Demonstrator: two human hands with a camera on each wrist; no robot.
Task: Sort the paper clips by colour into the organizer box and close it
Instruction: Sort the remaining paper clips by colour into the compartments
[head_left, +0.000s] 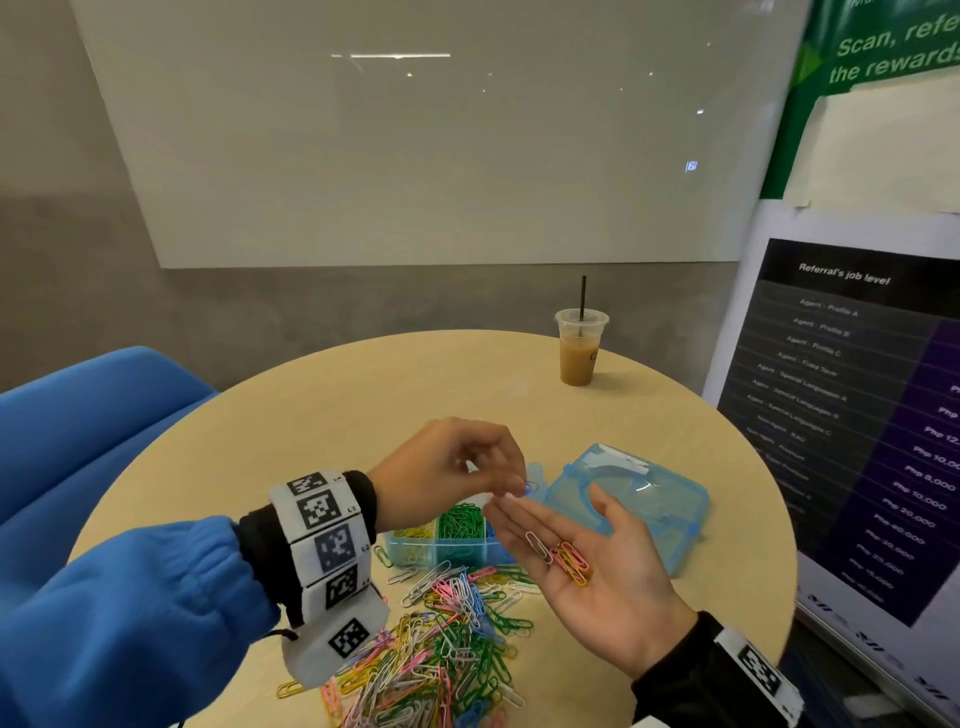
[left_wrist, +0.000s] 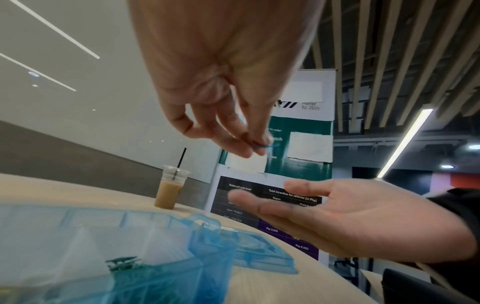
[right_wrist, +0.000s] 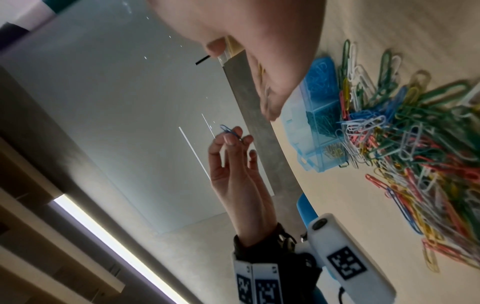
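Loose paper clips (head_left: 447, 639), mixed green, pink, yellow, white and blue, are heaped on the near part of the round table (head_left: 311, 415). Above the heap's far edge the right hand (head_left: 608, 577) is held flat, palm up, fingers straight; a white clip and several pink and orange clips (head_left: 569, 561) are carried on the palm. Just beyond its fingertips, the left hand (head_left: 452, 467) is raised over the box, a blue clip (head_left: 530, 487) being pinched between thumb and fingertips. The organizer box (head_left: 441, 551), translucent blue, is set beyond the heap; yellow, green and blue clips are seen in separate compartments. Its lid (head_left: 654, 493) is laid open flat to the right. An iced coffee cup (head_left: 579, 353) with a straw is placed at the far edge. A poster (head_left: 852, 389) is stood to the right.
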